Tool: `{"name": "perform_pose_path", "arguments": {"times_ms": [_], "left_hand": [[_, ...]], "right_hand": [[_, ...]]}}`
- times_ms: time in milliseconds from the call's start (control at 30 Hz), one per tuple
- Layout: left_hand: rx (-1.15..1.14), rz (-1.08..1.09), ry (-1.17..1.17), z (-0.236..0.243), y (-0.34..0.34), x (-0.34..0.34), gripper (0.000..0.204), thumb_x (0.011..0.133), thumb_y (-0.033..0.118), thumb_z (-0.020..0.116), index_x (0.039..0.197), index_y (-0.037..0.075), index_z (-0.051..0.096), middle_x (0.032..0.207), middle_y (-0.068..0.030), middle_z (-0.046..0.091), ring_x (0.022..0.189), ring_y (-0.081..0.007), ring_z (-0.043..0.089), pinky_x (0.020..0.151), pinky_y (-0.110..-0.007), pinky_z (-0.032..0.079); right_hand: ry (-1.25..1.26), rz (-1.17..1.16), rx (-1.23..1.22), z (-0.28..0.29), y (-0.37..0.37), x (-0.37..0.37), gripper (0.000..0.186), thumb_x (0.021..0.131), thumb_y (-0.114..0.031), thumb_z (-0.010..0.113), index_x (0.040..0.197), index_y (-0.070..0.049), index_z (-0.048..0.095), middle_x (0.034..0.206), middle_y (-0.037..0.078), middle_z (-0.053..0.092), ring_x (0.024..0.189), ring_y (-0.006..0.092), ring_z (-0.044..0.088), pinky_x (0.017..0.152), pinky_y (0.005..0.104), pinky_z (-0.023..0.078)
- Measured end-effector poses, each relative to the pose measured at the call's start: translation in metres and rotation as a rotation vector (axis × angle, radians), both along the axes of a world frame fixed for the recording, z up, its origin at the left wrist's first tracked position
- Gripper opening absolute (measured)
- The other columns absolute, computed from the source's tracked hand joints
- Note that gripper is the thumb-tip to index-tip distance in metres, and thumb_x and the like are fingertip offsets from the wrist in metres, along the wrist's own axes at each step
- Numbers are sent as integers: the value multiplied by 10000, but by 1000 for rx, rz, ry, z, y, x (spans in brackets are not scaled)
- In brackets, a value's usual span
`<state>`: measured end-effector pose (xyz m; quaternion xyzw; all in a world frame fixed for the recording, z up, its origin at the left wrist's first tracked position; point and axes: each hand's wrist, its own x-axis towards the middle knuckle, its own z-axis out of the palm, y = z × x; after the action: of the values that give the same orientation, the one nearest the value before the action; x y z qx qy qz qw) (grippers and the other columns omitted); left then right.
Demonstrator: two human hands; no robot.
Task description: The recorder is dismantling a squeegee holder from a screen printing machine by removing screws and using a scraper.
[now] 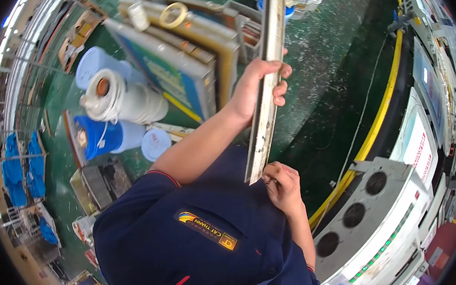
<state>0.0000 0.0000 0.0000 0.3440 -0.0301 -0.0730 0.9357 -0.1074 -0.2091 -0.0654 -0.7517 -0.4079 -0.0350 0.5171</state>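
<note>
My left hand (pixel 259 88) is wrapped around a long, narrow metal bar (pixel 261 137) with pale, stained faces and dark specks, held upright in the picture and running out past the top edge. My right hand (pixel 283 187) is closed just beside the bar's lower end, its fingertips bent inward close to that end; whatever they pinch is too small and hidden to make out. My dark navy shirt fills the view below both hands.
Large framed panels (pixel 153 67) lean at the upper left, beside white buckets (pixel 129 102) and blue buckets (pixel 100 138) on the green floor (pixel 331 54). Along the right runs a yellow rail (pixel 371 138) next to a white machine (pixel 386 240) with round fans.
</note>
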Motion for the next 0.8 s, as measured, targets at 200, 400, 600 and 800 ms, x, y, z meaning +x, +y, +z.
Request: {"name": "perform_pose_path", "arguments": {"times_ms": [200,400,600,800], "left_hand": [[-43,-136,254,-8,-101,221,486,958,339,595,1372,124,457,1009,-17,501,707,-96,445,604,-271,409],[-55,-94,386,-64,-133,405,473,958,337,599,1363,131,466,1016,-13,505,715,-95,467,590,-265,422],[-131,239,721,-154,-131,533,460,916,356,644,1291,141,488,1019,-25,504,682,-102,452,567,-272,418],[-299,625,964,-233,-75,621,346,894,360,681,1059,154,457,889,-20,514,621,-100,450,501,-271,424]], "right_hand": [[263,-137,-137,36,-76,181,204,827,95,680,971,-33,609,799,99,656,706,308,666,664,378,531],[619,-227,-124,6,-108,348,142,945,80,631,1052,-6,593,814,111,673,695,247,697,671,333,547],[821,-55,-332,-37,-143,534,129,983,34,615,1101,-10,590,809,110,689,710,221,719,680,328,561],[533,168,-720,-72,-129,722,96,1031,-101,577,1092,-32,549,809,145,684,756,342,714,718,418,551]]}}
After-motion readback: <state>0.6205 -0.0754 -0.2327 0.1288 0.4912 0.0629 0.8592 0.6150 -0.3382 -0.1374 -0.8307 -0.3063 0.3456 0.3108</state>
